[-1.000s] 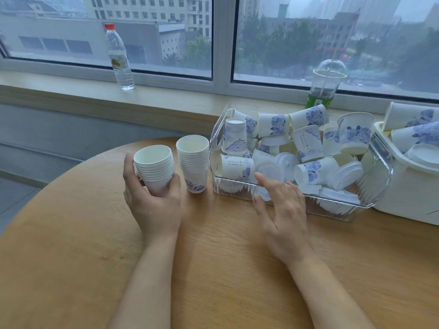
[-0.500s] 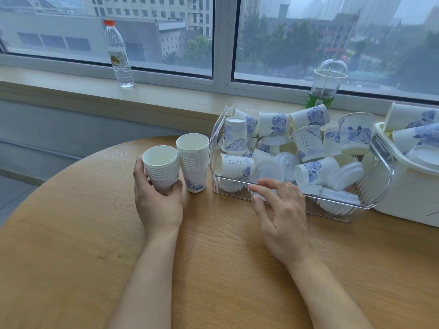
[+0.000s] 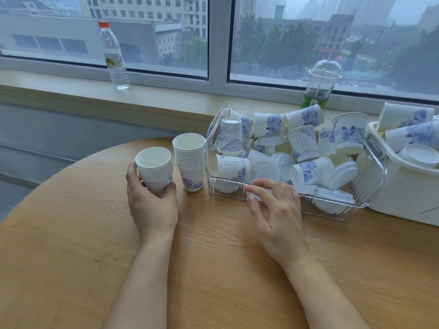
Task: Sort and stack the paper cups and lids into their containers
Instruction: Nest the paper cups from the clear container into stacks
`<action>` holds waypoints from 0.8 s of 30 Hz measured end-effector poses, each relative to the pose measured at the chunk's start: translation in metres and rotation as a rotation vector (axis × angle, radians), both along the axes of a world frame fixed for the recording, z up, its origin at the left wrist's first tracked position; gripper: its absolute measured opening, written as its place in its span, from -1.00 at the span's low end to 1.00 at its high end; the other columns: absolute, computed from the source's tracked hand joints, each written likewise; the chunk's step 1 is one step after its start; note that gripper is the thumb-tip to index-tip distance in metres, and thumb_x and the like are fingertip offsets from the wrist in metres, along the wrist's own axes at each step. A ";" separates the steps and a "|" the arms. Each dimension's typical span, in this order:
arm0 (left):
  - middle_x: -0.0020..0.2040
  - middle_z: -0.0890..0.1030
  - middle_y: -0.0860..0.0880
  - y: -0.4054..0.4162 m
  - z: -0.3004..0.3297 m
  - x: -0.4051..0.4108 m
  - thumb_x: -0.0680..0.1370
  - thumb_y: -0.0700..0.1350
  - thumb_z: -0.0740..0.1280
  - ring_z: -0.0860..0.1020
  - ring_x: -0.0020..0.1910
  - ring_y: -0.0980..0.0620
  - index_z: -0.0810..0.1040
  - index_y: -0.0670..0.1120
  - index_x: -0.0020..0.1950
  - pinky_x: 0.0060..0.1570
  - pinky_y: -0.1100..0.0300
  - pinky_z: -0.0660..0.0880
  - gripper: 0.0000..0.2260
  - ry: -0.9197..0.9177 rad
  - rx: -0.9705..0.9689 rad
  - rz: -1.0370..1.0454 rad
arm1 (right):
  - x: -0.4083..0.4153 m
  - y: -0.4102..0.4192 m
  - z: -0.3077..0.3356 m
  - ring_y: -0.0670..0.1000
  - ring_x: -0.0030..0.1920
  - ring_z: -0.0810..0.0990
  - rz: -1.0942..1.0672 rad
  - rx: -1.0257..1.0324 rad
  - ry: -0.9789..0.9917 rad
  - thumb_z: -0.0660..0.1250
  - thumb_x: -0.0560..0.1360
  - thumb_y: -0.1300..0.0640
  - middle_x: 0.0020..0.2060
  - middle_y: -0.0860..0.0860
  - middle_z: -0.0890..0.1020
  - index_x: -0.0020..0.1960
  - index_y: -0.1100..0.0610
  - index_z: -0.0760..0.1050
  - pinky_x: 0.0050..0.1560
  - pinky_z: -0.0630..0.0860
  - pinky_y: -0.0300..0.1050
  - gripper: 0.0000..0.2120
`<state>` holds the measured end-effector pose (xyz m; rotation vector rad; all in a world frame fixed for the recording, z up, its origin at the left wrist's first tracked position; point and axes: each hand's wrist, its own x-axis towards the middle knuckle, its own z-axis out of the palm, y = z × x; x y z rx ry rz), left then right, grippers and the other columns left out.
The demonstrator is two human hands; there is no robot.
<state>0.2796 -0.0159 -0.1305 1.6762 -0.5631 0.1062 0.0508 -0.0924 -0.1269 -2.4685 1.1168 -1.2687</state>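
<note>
Paper, smooth and tapered: your left hand (image 3: 152, 205) clasps a nested cup stack (image 3: 155, 170); your right hand (image 3: 276, 214) rests relaxed, fingers (image 3: 259, 184) touching the ribbed clear bin (image 3: 332, 207) at 3 o'clock.

Setting: upper-floor room in a city building, likely office or break area.
You sit at a round wooden table (image 3: 71, 257) by a wide window (image 3: 154, 32); high-rise blocks and treetops outside, water bottle (image 3: 114, 55) and domed drink cup (image 3: 319, 84) on the sill.

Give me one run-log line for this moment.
left hand holds small cup stack | tall cup stack stands beside it | right hand open at clear bin front rim | loose cups, lids unsorted
</note>
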 end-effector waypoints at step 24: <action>0.40 0.54 -0.09 -0.001 0.001 -0.004 0.43 -0.12 0.61 0.53 0.33 -0.12 0.34 -0.07 0.57 0.33 -0.20 0.49 -0.23 -0.085 -0.038 -0.024 | 0.000 0.000 -0.001 -0.05 0.29 0.50 0.000 0.015 -0.011 0.21 0.67 -0.09 0.23 -0.15 0.59 0.23 -0.09 0.66 0.52 0.07 -0.21 -0.71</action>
